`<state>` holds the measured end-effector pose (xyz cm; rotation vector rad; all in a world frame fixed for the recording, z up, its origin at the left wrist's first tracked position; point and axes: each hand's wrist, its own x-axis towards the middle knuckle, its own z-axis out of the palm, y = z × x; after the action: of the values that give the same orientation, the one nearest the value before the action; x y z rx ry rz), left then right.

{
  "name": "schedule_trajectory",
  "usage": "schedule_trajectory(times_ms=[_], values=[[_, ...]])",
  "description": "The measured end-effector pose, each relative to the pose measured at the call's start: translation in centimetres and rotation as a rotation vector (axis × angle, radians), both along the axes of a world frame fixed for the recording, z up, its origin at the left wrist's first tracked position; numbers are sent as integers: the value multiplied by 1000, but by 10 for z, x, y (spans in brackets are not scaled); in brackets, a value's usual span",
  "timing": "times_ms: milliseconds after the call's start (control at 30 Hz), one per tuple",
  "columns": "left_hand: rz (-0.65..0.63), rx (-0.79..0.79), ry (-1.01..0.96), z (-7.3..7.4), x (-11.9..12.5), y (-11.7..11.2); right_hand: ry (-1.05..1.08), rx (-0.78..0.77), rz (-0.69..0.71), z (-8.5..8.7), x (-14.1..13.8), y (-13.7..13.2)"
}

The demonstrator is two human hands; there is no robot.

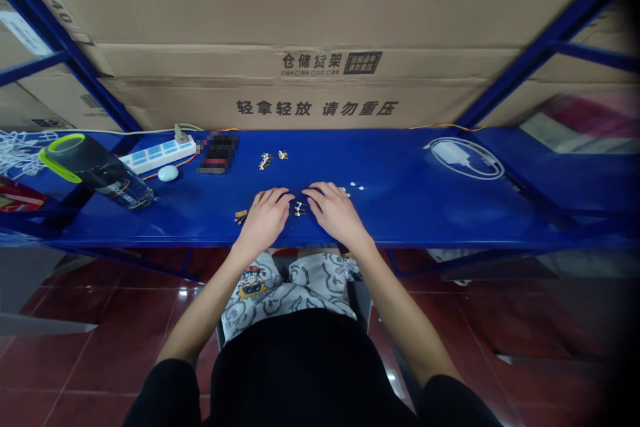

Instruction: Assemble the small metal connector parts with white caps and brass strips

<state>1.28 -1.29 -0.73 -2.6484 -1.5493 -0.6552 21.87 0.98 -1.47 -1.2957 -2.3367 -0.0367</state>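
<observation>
Glossy painted-metal shelf [425,213]; matt corrugated cardboard cartons [300,7]; smooth plastic power strip [157,155].

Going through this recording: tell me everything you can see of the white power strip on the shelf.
A long white plastic power strip lies flat and slightly angled near the back of the blue metal shelf, towards its left end. Blue patches run along its top. A plug sits at its far end, with a white cable nearby. A dark bottle overlaps its left end; contact is unclear.

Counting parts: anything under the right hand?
The right hand lies on the blue metal shelf. Small white parts sit past its fingertips, a cluster of small parts beside it. Whatever is under the palm is hidden.
</observation>
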Motion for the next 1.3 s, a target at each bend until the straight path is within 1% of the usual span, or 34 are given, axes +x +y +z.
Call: schedule_trajectory(times_ms=[467,1000,1133,1200,1233,1300], values=[[1,2,-22,-2,0,0,-22,-2,-7,2,-1,-2],[2,-13,-18,-1,0,1,-10,-4,2,0,0,-1],[-1,-6,-23,-2,0,1,16,6,12,2,-2,-3],[1,-12,-42,-2,0,1,59,25,-23,6,0,-3],[3,-17,-59,-1,1,1,75,47,-69,8,2,-2],[17,-10,-101,2,1,0,81,105,-212,14,10,-1]])
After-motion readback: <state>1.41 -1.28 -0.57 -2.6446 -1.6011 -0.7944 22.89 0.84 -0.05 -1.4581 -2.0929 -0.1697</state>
